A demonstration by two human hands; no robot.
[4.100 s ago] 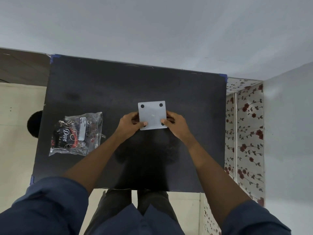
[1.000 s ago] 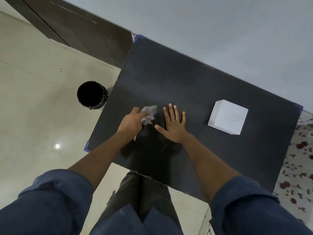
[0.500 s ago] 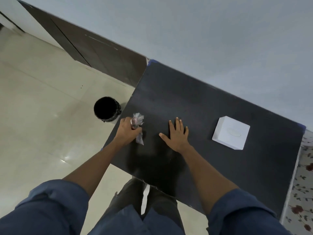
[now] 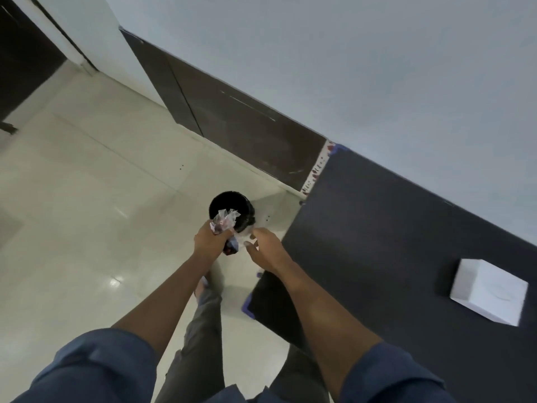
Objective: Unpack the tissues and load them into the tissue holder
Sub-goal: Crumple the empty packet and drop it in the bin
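Observation:
My left hand [image 4: 209, 239] is closed around the crumpled clear tissue wrapper [image 4: 224, 223], holding it over the floor just above the open top of a black bin [image 4: 232, 207]. Beside it, my right hand [image 4: 266, 249] hangs with fingers loosely apart; whether its fingertips touch the wrapper's plastic I cannot tell. The white square tissue holder [image 4: 488, 290] sits upright on the black table [image 4: 392, 242] at the right, far from both hands.
The bin stands on the pale tiled floor [image 4: 87, 213] just off the table's left edge. A dark wall panel [image 4: 232, 120] runs behind it. Blue tape marks the table's corners [image 4: 248, 308].
The view swung left. My left hand carried the wrapper off the table to above the bin. My right hand lifted off the tabletop and moved over beside it.

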